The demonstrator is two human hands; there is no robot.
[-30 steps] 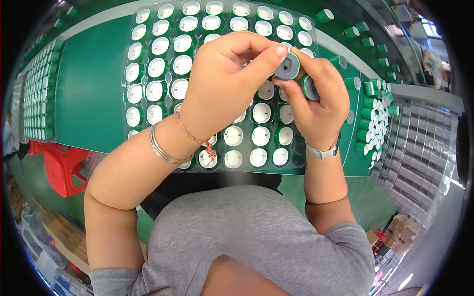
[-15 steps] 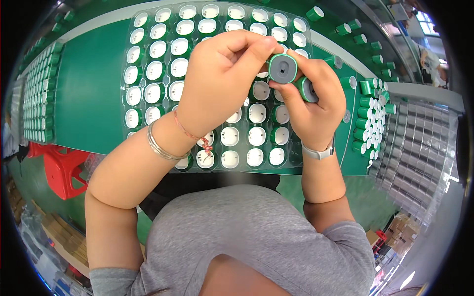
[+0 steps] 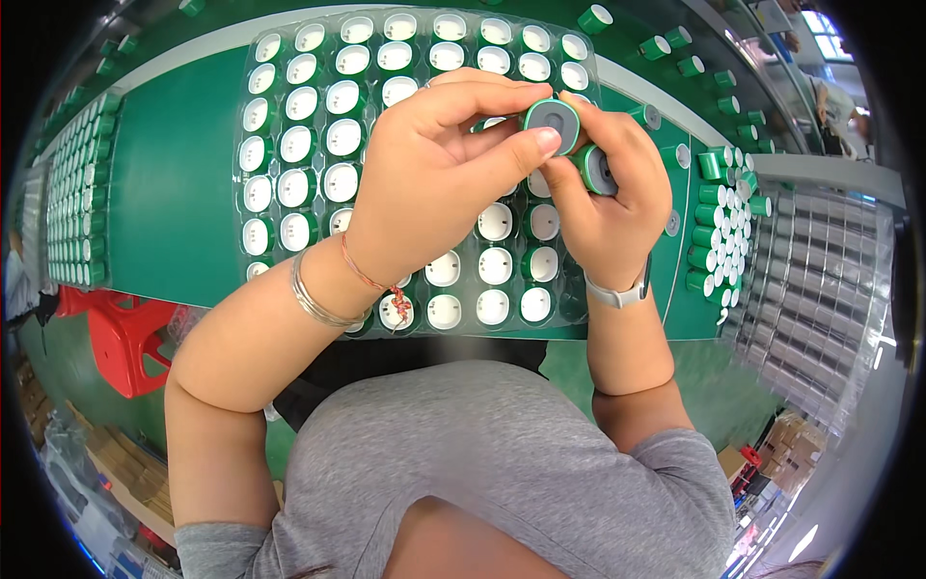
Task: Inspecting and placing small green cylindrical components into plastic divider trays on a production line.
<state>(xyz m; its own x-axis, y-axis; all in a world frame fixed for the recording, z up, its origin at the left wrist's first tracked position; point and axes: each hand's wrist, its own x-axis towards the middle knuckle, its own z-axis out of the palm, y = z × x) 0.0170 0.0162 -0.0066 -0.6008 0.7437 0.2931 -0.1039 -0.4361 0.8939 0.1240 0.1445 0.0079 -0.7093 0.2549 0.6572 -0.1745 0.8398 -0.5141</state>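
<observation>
My left hand [image 3: 424, 154] is closed on a small green canister with a grey end face [image 3: 557, 114], its thumb pressed on the lower edge of that face. My right hand [image 3: 622, 212] grips the same canister from the right, between fingertips and thumb. A second green canister with a grey end [image 3: 600, 172] is tucked in my right palm. Beneath both hands lies a clear plastic tray [image 3: 571, 311] filled with rows of green cups with white, open-looking tops [image 3: 294, 186]. My hands and forearm cover part of the tray's middle.
At the right, several green-and-white cups [image 3: 709, 217] lie grouped on the green table [image 3: 174, 183], with grey-ended ones [image 3: 675, 156] nearer the tray. More stacked cups [image 3: 72, 193] stand far left. Empty-looking clear trays [image 3: 810, 289] are at the right; a red stool [image 3: 125, 338] stands lower left.
My left thumb has come down from the canister's top edge onto its grey face. The canister has tilted slightly, and the dark spot at its centre is less visible. The right hand keeps its grip.
</observation>
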